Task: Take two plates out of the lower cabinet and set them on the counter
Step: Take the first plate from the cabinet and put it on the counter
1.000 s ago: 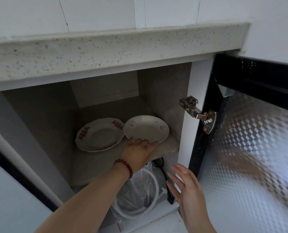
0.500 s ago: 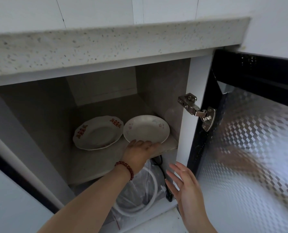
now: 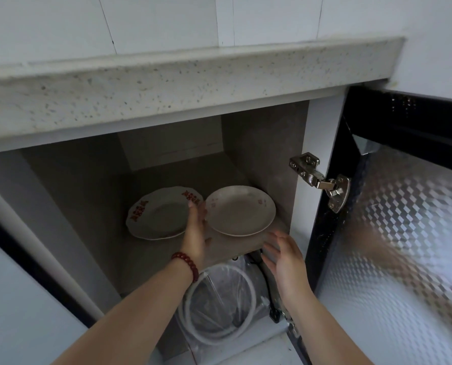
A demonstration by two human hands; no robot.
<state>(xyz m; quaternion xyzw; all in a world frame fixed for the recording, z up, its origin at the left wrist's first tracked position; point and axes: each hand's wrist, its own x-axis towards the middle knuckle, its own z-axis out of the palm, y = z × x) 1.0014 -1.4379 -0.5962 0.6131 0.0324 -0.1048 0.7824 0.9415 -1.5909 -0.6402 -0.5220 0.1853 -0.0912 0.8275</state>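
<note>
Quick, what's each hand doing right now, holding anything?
Left hand: open, between the two plates, gripping neither.
Right hand: open, empty, near the shelf edge.

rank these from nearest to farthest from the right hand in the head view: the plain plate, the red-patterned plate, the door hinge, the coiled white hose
From the right hand:
1. Plain plate, just above and left of the fingertips on the shelf.
2. Coiled white hose below left, and door hinge above right: too close to call.
3. Red-patterned plate, far left on the shelf, beyond the left hand.
</note>
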